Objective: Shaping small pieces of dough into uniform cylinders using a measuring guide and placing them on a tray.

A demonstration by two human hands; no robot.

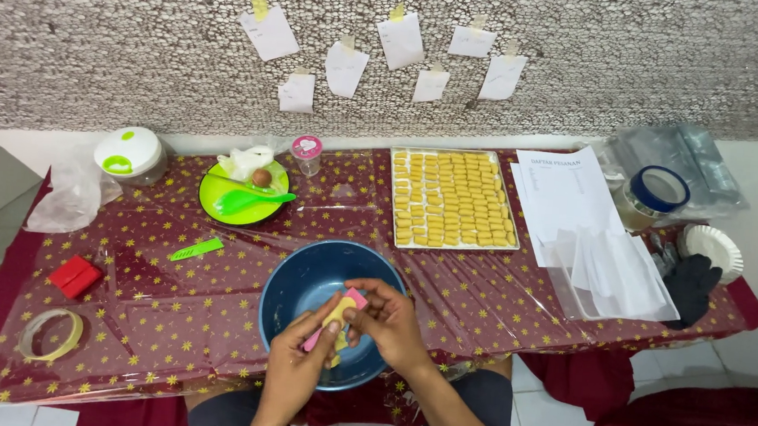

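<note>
Both hands over blue bowl (301,283) at table's near edge: left hand (295,364) pinches pink scraper (352,299), right hand (393,322) pinches yellow dough (338,313). Tray (395,196) at far edge nearly full of shaped pieces; little dough left, judging by bowl.

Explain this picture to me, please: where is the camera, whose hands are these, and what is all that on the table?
No machine here: a person wears a camera on the head, looking down at their own hands. The left hand and right hand together hold a pink scraper with yellow dough over a blue bowl. On the star-patterned table lie a tray of yellow pieces, a green plate, a tape roll, a red box and papers.
</note>
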